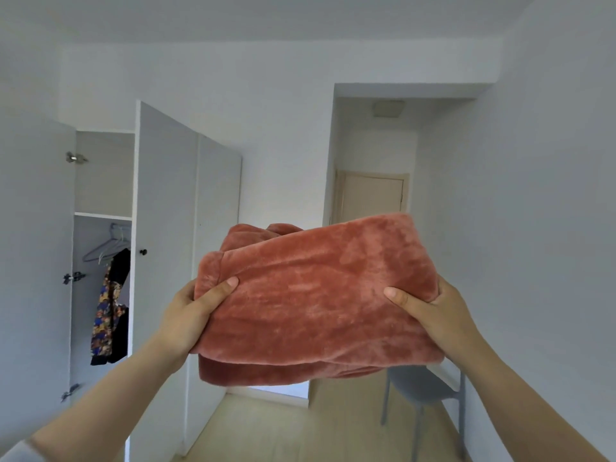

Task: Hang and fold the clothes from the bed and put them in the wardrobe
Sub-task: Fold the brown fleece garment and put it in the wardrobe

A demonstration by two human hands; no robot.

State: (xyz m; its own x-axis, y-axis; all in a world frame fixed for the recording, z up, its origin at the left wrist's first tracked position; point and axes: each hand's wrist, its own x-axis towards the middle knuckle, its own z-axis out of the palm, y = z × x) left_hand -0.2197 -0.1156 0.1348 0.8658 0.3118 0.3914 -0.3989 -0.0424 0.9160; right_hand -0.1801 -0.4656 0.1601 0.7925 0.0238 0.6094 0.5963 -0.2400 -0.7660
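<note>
I see left hand (190, 315) and right hand (433, 315) gripping a folded, plush terracotta-pink fleece garment (316, 301), thumbs on top, held mid-air.

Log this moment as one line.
fleece: folded, held aloft | left hand: grips left edge | right hand: grips right edge | wardrobe: open, garment hanging inside

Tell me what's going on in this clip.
A person is holding a folded pink fleece garment up in front of them. The left hand and right hand each grip one end, thumbs on top. The wardrobe stands open to the left, with a patterned garment hanging inside below some bare hangers. The fleece has not been put away yet.
</note>
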